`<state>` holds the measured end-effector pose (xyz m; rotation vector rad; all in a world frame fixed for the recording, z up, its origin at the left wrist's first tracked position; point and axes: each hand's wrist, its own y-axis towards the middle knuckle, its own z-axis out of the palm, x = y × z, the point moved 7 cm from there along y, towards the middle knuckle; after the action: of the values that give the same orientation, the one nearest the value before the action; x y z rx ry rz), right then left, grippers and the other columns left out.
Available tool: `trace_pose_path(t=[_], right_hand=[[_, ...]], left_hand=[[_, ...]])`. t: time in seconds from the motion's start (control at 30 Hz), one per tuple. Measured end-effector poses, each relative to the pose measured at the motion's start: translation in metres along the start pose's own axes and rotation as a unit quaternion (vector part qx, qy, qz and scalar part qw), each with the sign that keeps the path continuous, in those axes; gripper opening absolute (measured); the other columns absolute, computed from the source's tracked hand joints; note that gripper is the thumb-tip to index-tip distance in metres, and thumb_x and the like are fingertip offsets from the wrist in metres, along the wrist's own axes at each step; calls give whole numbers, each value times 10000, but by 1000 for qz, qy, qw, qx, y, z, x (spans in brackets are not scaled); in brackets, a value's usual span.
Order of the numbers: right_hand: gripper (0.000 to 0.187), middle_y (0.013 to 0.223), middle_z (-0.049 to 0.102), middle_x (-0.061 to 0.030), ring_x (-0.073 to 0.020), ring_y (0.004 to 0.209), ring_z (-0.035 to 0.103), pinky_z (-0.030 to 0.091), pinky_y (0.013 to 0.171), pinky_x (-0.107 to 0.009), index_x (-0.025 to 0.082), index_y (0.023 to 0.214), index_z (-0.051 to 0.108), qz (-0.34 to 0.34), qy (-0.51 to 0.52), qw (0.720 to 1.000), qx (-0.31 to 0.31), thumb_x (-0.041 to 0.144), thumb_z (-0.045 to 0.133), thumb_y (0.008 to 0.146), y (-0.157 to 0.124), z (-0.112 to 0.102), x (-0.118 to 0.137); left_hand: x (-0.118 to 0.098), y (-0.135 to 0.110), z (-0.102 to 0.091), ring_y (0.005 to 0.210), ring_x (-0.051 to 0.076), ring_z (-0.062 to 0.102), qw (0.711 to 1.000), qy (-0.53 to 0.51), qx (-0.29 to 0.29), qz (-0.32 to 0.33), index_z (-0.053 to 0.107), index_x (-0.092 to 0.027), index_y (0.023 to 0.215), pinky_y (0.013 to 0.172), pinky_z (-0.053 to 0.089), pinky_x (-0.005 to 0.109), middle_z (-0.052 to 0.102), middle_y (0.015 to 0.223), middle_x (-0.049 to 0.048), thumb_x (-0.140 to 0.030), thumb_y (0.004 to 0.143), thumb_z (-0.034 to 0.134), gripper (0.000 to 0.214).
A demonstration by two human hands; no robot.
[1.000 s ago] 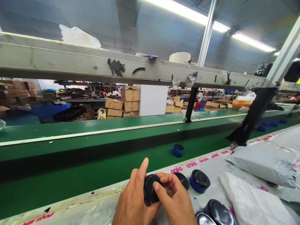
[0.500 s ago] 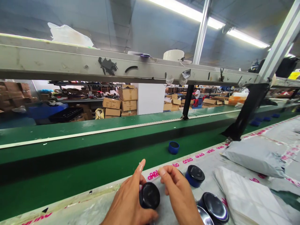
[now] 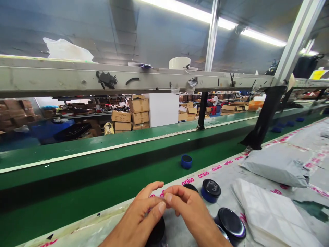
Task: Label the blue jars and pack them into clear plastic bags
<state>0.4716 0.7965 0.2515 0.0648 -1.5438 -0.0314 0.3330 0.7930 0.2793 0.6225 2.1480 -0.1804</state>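
My left hand (image 3: 140,216) is raised over a round black-topped container (image 3: 157,230), which it partly hides. Its thumb and forefinger come together beside the fingertips of my right hand (image 3: 191,212), whose thumb and forefinger are pinched. Anything between the fingertips is too small to make out. Just beyond my right hand, a similar container (image 3: 190,187) shows only its dark top. To the right stand a blue container with a glossy black top (image 3: 211,190) and a larger-looking dark one (image 3: 231,223). Part of another shiny round top is hidden behind my right wrist.
A blue round container (image 3: 186,162) sits on the green conveyor belt (image 3: 102,192), with several more far right. White sheets (image 3: 272,209) and a grey plastic bag (image 3: 277,164) lie on the bench. A black-wrapped post (image 3: 264,116) supports the overhead shelf (image 3: 154,80).
My left hand has left the container's side and risen over it. Its fingertips now meet those of my right hand, which moved slightly left. The camera view has shifted a little.
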Motion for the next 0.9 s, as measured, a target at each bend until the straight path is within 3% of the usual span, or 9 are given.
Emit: trace_pose_path(t=[0.1,0.33,0.53,0.67,0.73,0.77,0.83,0.9], right_hand=[[174,691,621,15,-150,684,495,383,650,-264,188,698,665,5,3,1000,5,328,645,800,-1,2,-3],[250,686,523,30,-139,670,415,347,624,-258,191,707,586,-4,21,1000,16,389,618,856,-4,4,-7],[303,807,606,-6,-174,764,482,398,726,-292,200,800,632,-45,27,998,-24,487,604,892,-10,0,-4],[370,878,633,-13,-180,796,514,417,740,-287,208,943,684,-57,48,986,-152,564,656,847,-9,-35,1],[408,855,626,6,-163,759,513,416,705,-270,220,1013,691,-47,51,971,-230,579,697,819,-9,-61,3],[408,837,619,16,-150,729,505,411,680,-262,223,1013,691,-41,53,964,-256,574,719,805,-9,-73,4],[385,785,590,33,-125,660,472,390,623,-248,218,955,688,-32,62,958,-279,556,756,782,-8,-92,6],[374,754,562,43,-107,612,433,367,578,-240,211,900,676,-28,82,956,-279,543,780,763,-6,-103,5]], left_hand=[[0,1,3,1374,268,467,1000,2,3,-7,760,-265,870,1149,367,467,504,1490,45,-532,985,401,461],[0,3,2,1263,223,553,1000,-21,-12,-2,760,-295,947,1095,418,355,548,1439,-2,-481,1001,392,415],[-12,10,5,1137,194,610,997,-63,-30,22,750,-254,907,1011,457,292,662,1273,-6,-412,1025,400,402],[-17,22,8,1085,196,635,998,-42,-40,29,747,-259,956,968,481,296,707,1161,-1,-447,1023,416,387],[-14,33,12,1139,226,623,999,3,-37,34,722,-266,1105,1008,469,332,691,1232,17,-446,967,533,295],[-11,41,15,1202,250,597,999,30,-30,34,679,-265,1219,1052,446,361,661,1308,35,-426,912,618,352],[-3,58,26,1325,299,515,997,76,1,25,546,-239,1405,1131,380,414,554,1462,83,-343,767,762,681],[2,75,41,1335,324,506,995,91,42,21,482,-219,1457,1122,387,422,520,1491,112,-268,651,826,878]])
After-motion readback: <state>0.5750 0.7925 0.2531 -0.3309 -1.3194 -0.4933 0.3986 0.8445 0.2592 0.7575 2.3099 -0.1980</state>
